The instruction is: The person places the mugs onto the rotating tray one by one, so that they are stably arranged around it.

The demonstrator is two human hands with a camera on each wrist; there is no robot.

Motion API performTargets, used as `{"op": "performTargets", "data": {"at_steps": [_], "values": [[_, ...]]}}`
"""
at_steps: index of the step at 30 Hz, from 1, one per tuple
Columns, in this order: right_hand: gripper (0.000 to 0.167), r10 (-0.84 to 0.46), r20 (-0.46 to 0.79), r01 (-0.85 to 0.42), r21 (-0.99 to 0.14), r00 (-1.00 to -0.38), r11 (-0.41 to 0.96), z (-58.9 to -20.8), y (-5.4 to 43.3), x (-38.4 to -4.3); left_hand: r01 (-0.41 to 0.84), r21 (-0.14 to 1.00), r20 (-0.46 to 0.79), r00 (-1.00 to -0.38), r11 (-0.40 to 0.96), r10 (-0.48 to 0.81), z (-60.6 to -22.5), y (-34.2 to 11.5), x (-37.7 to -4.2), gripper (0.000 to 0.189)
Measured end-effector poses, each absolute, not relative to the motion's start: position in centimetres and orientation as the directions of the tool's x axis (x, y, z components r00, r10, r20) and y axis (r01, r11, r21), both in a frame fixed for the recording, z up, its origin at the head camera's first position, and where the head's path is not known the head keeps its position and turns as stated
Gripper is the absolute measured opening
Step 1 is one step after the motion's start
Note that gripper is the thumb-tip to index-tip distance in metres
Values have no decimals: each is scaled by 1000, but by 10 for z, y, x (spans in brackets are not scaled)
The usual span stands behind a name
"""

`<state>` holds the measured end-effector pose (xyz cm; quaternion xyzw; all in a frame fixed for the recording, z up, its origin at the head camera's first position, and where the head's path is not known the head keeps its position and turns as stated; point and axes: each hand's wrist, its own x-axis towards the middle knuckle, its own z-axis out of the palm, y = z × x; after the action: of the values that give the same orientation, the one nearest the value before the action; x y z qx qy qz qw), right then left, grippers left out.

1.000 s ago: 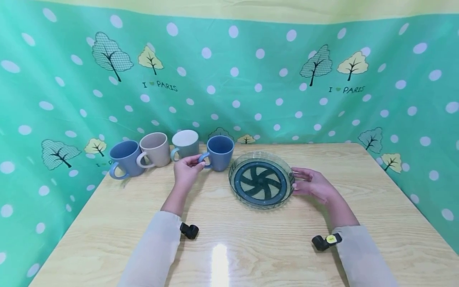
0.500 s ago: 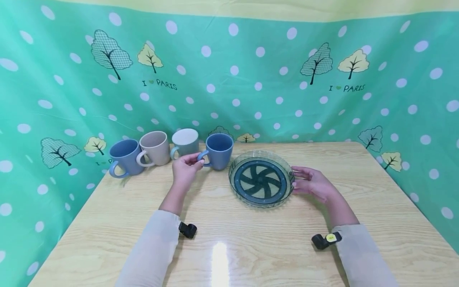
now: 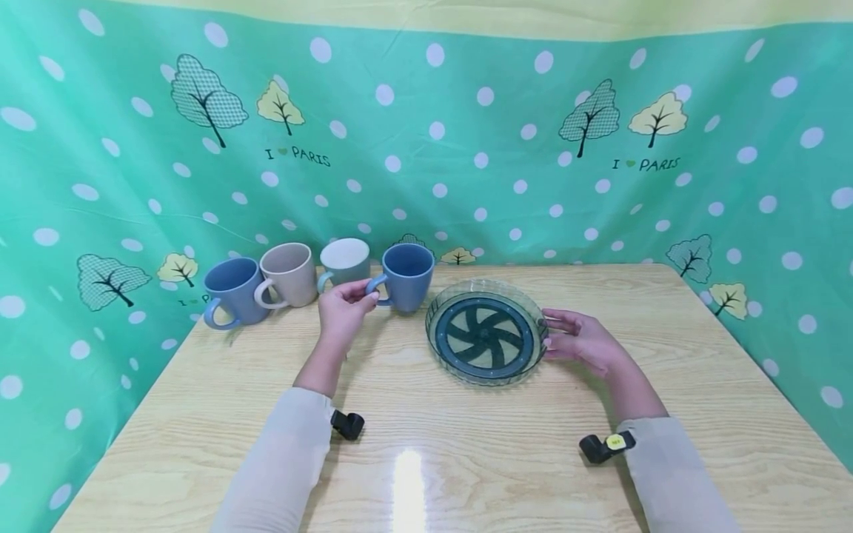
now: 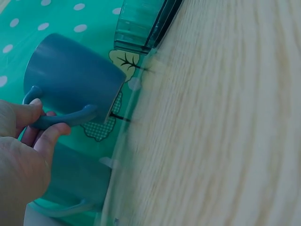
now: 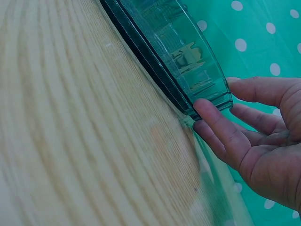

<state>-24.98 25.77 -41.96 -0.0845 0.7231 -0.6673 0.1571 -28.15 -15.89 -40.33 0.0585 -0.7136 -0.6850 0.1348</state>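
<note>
My left hand pinches the handle of a blue mug, thumb and fingertips at the loop. In the left wrist view, the blue mug hangs close over the table's far edge, its handle between thumb and fingers. Right of it stands a round, clear greenish tray with a raised wall and a dark pinwheel pattern on its bottom. Fingertips of my right hand rest at the right side of this tray. The right wrist view shows these fingers spread, not wrapped, at the tray wall.
Left of the held mug, three more mugs form a row: a teal one with a white inside, a beige-grey one and a grey-blue one. A green dotted curtain hangs behind the wooden table.
The left hand has moved the blue mug slightly up and to the left. My right hand and the tray have stayed in place.
</note>
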Motion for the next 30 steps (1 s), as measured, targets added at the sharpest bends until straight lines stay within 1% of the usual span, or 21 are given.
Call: {"op": "performTargets", "data": {"at_steps": [13,21,30], "values": [[74,-328,-130,104,-990,-936,97,-419,258,-250,117,992,128,-957,56,-259,-392,-156,-278,26],[74,-331,-120,89,-990,-936,106,-419,259,-250,110,993,115,-959,33,-257,-385,-153,-279,26],[73,-338,-113,85,-992,-934,98,-422,260,-251,129,991,132,-958,26,-255,-384,-153,-280,27]]}}
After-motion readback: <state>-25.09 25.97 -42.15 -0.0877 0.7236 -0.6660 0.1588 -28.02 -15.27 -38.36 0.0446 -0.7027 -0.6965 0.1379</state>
